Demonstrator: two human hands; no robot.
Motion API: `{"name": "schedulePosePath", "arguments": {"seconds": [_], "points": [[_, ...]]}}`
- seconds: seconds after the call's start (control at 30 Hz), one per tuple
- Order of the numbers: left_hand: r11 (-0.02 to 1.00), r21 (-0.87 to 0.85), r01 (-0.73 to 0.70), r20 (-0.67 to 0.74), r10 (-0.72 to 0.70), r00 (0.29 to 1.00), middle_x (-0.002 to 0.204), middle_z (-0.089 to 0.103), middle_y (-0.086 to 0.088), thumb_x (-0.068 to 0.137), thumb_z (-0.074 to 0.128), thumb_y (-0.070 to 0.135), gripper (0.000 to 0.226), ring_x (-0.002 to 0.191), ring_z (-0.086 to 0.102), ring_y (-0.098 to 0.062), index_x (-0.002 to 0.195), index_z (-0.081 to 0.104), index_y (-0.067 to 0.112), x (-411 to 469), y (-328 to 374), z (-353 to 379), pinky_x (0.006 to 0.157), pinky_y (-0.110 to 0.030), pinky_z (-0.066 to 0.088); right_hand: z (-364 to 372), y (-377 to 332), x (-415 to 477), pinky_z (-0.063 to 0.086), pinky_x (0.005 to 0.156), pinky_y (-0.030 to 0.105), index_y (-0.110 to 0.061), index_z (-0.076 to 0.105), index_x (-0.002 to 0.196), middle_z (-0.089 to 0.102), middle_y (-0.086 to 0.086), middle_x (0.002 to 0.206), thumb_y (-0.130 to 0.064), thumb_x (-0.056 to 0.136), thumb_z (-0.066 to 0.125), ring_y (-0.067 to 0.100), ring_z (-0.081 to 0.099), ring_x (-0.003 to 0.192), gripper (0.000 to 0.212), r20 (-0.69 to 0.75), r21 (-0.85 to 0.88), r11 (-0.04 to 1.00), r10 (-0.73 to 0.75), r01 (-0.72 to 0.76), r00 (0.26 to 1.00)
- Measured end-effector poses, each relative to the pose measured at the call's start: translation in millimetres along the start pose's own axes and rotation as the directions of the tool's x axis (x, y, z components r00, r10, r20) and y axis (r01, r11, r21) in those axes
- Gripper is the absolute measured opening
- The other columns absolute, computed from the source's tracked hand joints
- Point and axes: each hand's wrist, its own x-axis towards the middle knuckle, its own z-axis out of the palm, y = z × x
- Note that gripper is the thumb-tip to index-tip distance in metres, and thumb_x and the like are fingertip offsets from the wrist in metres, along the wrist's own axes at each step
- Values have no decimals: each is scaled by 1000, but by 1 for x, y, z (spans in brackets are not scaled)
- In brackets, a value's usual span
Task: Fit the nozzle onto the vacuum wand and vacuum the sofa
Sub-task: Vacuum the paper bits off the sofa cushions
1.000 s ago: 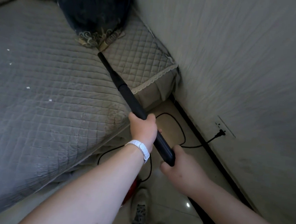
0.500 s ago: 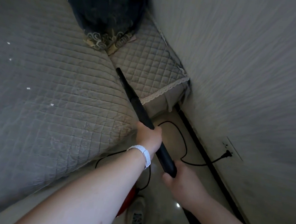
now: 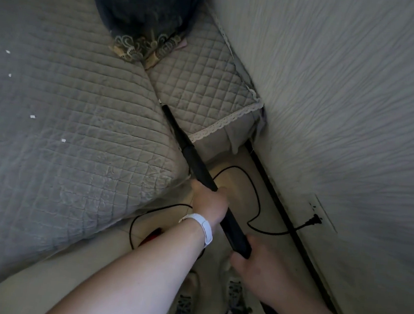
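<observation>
A black vacuum wand (image 3: 201,167) runs diagonally from my hands up to the sofa. A narrow black nozzle (image 3: 172,123) is fitted on its far end, its tip lying in the seam between the grey quilted seat cushion (image 3: 77,129) and the quilted armrest cover (image 3: 203,80). My left hand (image 3: 209,201), with a white wristband, grips the wand at mid-length. My right hand (image 3: 258,268) grips the wand's near end. Small white scraps (image 3: 31,116) lie scattered on the seat.
A dark cushion with lace trim (image 3: 146,16) leans at the back of the sofa. A textured wall (image 3: 343,119) stands close on the right. A black power cord (image 3: 257,199) loops across the floor to a plug (image 3: 315,219) at the wall. A red vacuum body (image 3: 153,234) shows below my left arm.
The wand has been pulled back toward me. Its nozzle tip slid along the seam from under the dark cushion to near the seat's front edge. Both hands kept their grip.
</observation>
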Motion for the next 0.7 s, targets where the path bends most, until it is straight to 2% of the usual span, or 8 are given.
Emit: {"name": "schedulePosePath", "arguments": {"seconds": [0.07, 0.17, 0.23, 0.4, 0.5, 0.6, 0.7], "points": [[1000, 0, -10, -12, 10, 1000, 93, 58, -7, 94, 55, 17, 32, 77, 60, -19, 121, 37, 15, 2, 4, 1, 69, -31, 53, -4, -3, 4, 38, 50, 25, -16, 56, 88, 62, 4, 72, -28, 89, 59, 12, 54, 57, 13, 15, -9, 1000, -7, 7, 1000], [999, 40, -18, -34, 19, 999, 104, 59, -9, 94, 56, 20, 41, 84, 59, -21, 129, 37, 12, 9, 10, 1, 79, -33, 52, -6, -7, 12, 43, 57, 29, -17, 56, 89, 69, 9, 81, -29, 89, 60, 20, 63, 66, 13, 7, -11, 1000, -26, 26, 1000], [998, 53, -18, -41, 20, 999, 104, 58, -8, 94, 55, 20, 44, 86, 59, -22, 133, 35, 12, 13, 15, 1, 79, -34, 51, -7, -11, 17, 43, 58, 29, -17, 57, 92, 69, 8, 83, -30, 91, 60, 19, 63, 68, 13, 14, -21, 999, -35, 35, 999], [999, 47, -23, -51, 25, 998, 103, 57, -9, 93, 55, 18, 36, 87, 59, -25, 124, 37, 13, 23, 26, -2, 81, -36, 53, -11, -18, 31, 43, 56, 28, -17, 58, 92, 63, 3, 74, -30, 91, 59, 14, 58, 61, 13, 51, 17, 999, -46, 46, 998], [999, 36, -23, -48, 25, 999, 97, 56, -9, 91, 55, 19, 34, 89, 62, -30, 120, 38, 13, 29, 34, -2, 84, -42, 57, -12, -25, 39, 43, 56, 28, -16, 58, 94, 64, 4, 76, -31, 92, 59, 13, 58, 62, 15, 57, 22, 999, -47, 46, 997], [1000, 27, -8, -48, 9, 999, 106, 59, -15, 87, 56, 21, 37, 95, 65, -38, 119, 39, 14, 34, 43, -3, 87, -52, 57, -13, -31, 47, 45, 58, 30, -16, 57, 92, 63, 3, 74, -33, 91, 59, 15, 58, 62, 17, 65, 26, 999, -46, 45, 997], [1000, 16, -10, -58, 11, 998, 113, 59, -16, 87, 57, 22, 42, 98, 64, -36, 124, 38, 13, 40, 50, -4, 90, -50, 56, -16, -37, 55, 43, 54, 28, -17, 55, 90, 60, 0, 70, -32, 90, 59, 15, 56, 58, 16, 62, 31, 999, -46, 44, 997]]}}
